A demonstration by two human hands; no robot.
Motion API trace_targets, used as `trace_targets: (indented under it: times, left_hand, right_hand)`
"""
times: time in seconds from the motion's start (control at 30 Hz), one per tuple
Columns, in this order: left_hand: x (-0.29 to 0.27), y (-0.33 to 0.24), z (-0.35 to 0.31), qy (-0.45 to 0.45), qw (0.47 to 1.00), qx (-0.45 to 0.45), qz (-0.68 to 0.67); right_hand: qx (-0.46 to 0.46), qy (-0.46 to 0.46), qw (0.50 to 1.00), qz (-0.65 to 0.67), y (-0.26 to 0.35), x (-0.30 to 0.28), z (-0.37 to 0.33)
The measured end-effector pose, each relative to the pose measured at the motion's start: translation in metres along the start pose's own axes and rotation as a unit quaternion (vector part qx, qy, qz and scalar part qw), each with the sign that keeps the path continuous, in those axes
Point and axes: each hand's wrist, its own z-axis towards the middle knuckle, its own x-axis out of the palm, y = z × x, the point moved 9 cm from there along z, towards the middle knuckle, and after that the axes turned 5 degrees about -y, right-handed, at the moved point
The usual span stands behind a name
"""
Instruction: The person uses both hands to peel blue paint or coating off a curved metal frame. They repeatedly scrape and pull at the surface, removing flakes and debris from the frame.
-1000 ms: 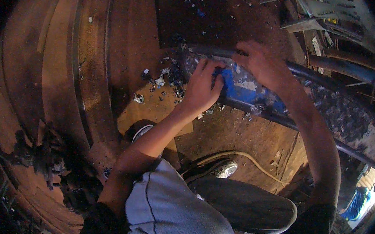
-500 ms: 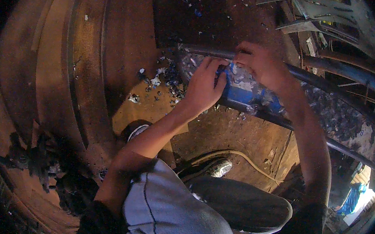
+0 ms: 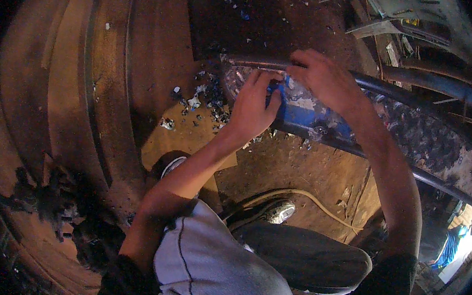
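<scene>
Curling over the blue patch [image 3: 298,116] on the long mottled panel [image 3: 461,163], the left hand [image 3: 253,102] in the head view has its thumb and fingers bent inward, and the right hand [image 3: 328,84] is crooked just beside it, near the dark upper tube [image 3: 378,87]; whether either grip is clamped on anything cannot be told. With both hands so close, a slip could knock knuckles together or against that tube. Loose-looking bits on the panel might also rob fingertips of purchase, or drop among the scraps [image 3: 213,98] below.
</scene>
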Motion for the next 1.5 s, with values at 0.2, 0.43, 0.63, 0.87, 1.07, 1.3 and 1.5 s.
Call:
trace_targets:
  times: [0.2, 0.43, 0.63, 0.87, 1.07, 1.3, 1.5]
  left_hand:
    - [-0.002, -0.001, 0.0, -0.002, 1.0, 0.004, -0.008]
    - [-0.005, -0.001, 0.002, 0.003, 1.0, 0.013, 0.018]
    - [-0.004, -0.002, 0.005, 0.003, 1.0, 0.013, 0.013]
    - [0.001, -0.007, 0.002, -0.007, 1.0, 0.018, 0.008]
    - [0.003, -0.01, -0.004, -0.021, 1.0, 0.001, 0.001]
    - [-0.002, -0.007, 0.004, -0.044, 0.999, 0.011, 0.017]
    - [-0.006, -0.019, 0.016, -0.047, 0.964, 0.204, 0.164]
  right_hand:
    - [0.134, 0.048, 0.989, 0.047, -0.011, 0.002, 0.0]
    - [0.093, 0.021, 0.993, 0.066, -0.012, 0.001, -0.001]
    - [0.048, -0.046, 0.991, 0.115, -0.02, -0.008, 0.0]
    - [0.093, -0.079, 0.987, 0.104, -0.019, -0.014, -0.016]
    - [0.082, -0.124, 0.988, 0.047, -0.001, -0.028, -0.029]
    - [0.104, -0.122, 0.984, 0.076, 0.001, -0.028, -0.036]
    - [0.106, -0.153, 0.976, 0.11, -0.001, -0.032, -0.04]
